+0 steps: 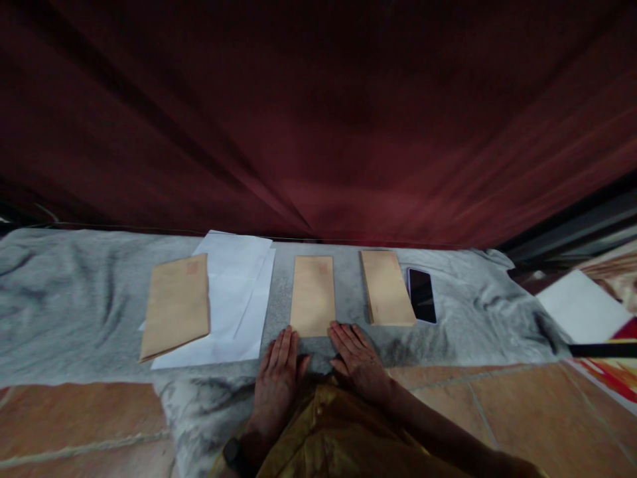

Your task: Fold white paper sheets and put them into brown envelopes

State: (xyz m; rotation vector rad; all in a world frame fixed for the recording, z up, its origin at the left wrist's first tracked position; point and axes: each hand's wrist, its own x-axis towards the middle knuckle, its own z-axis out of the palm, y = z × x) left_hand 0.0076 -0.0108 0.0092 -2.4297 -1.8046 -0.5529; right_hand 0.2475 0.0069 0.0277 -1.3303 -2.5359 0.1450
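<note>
A single brown envelope (313,295) lies flat on the grey cloth straight in front of me. My left hand (280,368) rests flat at its near left corner, fingers stretched out. At the near right corner my right hand (357,355) lies the same way, fingertips touching or just beside the paper. Neither hand grips anything. To the right is a neat stack of brown envelopes (387,289). On the left, another pile of brown envelopes (176,305) partly covers several white paper sheets (239,292).
A phone (421,295) with a dark screen lies right of the envelope stack. The grey cloth (74,305) covers a long, narrow surface. Behind it hangs a dark red curtain (318,133). Tiled floor (537,411) shows below, and a white sheet (582,307) lies at far right.
</note>
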